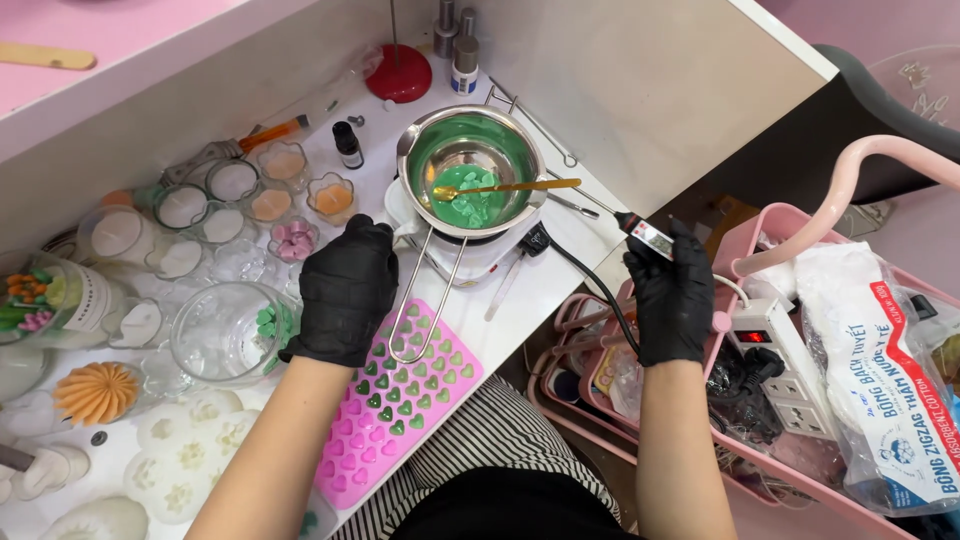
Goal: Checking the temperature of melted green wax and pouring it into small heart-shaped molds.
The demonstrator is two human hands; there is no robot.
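White counter (560,270) is carrying everything. Pink heart mould (400,400) is lying at the front edge, some cavities filled green. Steel melting pot (470,160) is sitting on a white warmer (480,255), green wax chunks (472,200) and a gold spoon (505,187) inside. Left hand (345,290), black-gloved, is resting curled just beside the pot's wire handle (425,300); can't tell if it's gripping. Right hand (672,300), also gloved, is closing around a black probe thermometer (645,235), off to the pot's right.

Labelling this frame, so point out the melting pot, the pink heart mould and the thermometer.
melting pot (470,150): head view, inner steel wall.
pink heart mould (440,385): head view, right half.
thermometer (650,237): head view, display end.
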